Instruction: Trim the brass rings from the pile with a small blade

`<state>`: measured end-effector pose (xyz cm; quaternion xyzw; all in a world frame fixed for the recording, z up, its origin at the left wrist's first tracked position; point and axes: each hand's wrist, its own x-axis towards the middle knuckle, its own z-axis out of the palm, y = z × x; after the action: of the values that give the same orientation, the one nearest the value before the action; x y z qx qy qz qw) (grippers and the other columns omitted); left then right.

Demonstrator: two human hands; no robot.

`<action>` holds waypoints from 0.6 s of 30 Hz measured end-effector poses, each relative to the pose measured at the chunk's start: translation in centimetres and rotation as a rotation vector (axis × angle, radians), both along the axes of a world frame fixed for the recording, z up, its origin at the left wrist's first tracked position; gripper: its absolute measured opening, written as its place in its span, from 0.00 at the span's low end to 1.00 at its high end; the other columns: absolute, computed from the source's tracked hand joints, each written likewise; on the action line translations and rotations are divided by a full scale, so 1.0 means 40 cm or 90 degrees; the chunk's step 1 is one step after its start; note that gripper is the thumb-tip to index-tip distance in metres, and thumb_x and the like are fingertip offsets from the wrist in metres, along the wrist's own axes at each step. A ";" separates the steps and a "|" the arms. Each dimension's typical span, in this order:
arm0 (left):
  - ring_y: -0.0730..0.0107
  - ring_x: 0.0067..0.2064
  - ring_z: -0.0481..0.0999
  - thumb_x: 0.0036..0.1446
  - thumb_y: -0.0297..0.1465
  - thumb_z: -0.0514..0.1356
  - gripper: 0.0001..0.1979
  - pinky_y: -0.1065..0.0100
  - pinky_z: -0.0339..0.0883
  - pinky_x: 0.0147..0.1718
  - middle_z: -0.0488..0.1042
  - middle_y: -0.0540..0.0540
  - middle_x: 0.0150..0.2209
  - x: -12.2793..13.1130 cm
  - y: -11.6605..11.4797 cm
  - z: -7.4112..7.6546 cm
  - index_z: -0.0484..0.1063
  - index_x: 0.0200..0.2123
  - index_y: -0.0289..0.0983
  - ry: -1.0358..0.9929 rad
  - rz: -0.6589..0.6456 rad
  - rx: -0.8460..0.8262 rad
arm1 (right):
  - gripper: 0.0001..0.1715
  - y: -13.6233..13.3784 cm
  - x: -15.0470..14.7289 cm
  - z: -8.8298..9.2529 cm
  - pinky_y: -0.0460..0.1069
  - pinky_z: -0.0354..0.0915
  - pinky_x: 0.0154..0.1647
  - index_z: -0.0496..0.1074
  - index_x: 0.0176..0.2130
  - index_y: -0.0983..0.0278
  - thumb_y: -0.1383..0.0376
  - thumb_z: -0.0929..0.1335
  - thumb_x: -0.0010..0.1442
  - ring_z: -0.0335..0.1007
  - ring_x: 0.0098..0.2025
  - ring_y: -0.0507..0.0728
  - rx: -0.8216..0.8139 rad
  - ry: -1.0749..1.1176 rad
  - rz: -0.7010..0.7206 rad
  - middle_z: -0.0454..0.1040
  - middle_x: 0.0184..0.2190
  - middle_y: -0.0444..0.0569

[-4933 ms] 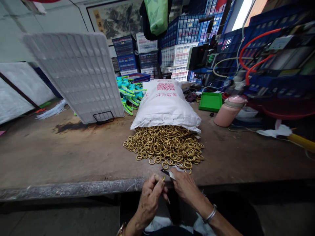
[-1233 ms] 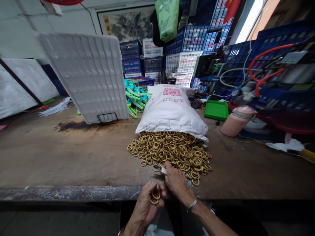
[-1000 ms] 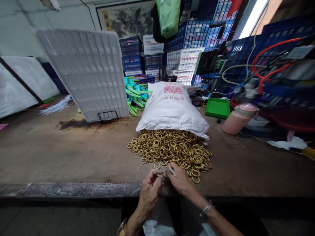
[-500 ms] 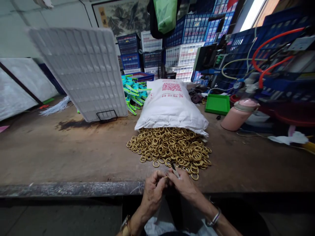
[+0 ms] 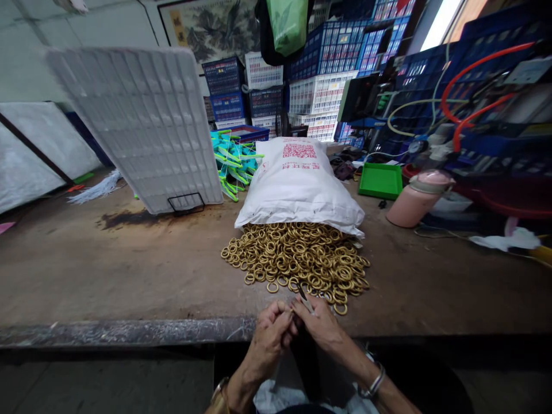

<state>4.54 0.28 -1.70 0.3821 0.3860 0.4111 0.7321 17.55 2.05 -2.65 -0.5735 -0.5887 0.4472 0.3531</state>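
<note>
A heap of gold-coloured rings [image 5: 297, 260] spills from the open mouth of a white sack [image 5: 299, 184] onto the brown worktable [image 5: 107, 270]. Both hands meet at the table's near edge, just in front of the heap. My left hand [image 5: 271, 336] is closed around rings, mostly hidden by the fingers. My right hand [image 5: 321, 325] is pinched on a small dark blade-like tool [image 5: 303, 298] whose tip points up toward the heap. A bracelet sits on the right wrist.
A white moulded tray [image 5: 138, 126] leans upright at the back left. Teal and green plastic parts [image 5: 230, 161] lie behind the sack. A green tray [image 5: 380, 181], a pink bottle [image 5: 414, 198], hoses and stacked blue and white crates [image 5: 319, 86] fill the right and back.
About a second ago my left hand showed rings in its palm while the right reached into the heap. Both hands have since drawn together at the table edge, closed.
</note>
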 end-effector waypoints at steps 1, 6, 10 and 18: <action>0.85 0.16 0.50 0.49 0.42 0.57 0.16 0.76 0.42 0.15 0.61 0.54 0.20 0.000 -0.001 0.000 0.62 0.24 0.34 -0.010 0.002 -0.005 | 0.17 0.001 0.001 -0.001 0.44 0.54 0.22 0.59 0.20 0.63 0.56 0.58 0.52 0.55 0.21 0.49 -0.004 0.005 0.001 0.60 0.16 0.40; 0.85 0.15 0.49 0.48 0.43 0.57 0.16 0.76 0.40 0.14 0.61 0.55 0.18 0.000 -0.002 -0.003 0.61 0.26 0.35 -0.037 0.013 -0.019 | 0.16 0.006 0.008 -0.015 0.44 0.55 0.23 0.60 0.21 0.63 0.58 0.56 0.53 0.56 0.21 0.50 0.030 -0.090 -0.046 0.61 0.17 0.41; 0.85 0.15 0.50 0.48 0.43 0.57 0.16 0.77 0.41 0.14 0.61 0.56 0.18 0.002 0.002 -0.001 0.60 0.26 0.36 0.012 0.041 -0.018 | 0.09 -0.009 0.009 -0.008 0.44 0.53 0.25 0.61 0.23 0.63 0.67 0.56 0.51 0.59 0.23 0.50 0.096 -0.271 0.048 0.64 0.19 0.42; 0.83 0.16 0.52 0.49 0.44 0.56 0.16 0.77 0.44 0.15 0.61 0.55 0.19 0.001 0.003 -0.019 0.60 0.25 0.36 0.078 0.092 0.058 | 0.15 -0.029 -0.010 0.010 0.45 0.49 0.25 0.63 0.31 0.62 0.75 0.57 0.43 0.65 0.25 0.52 0.090 -0.471 0.126 0.70 0.23 0.44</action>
<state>4.58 0.42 -2.44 0.4108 0.4377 0.4556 0.6573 17.14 0.91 -2.23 -0.6107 -0.7581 0.2002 0.1110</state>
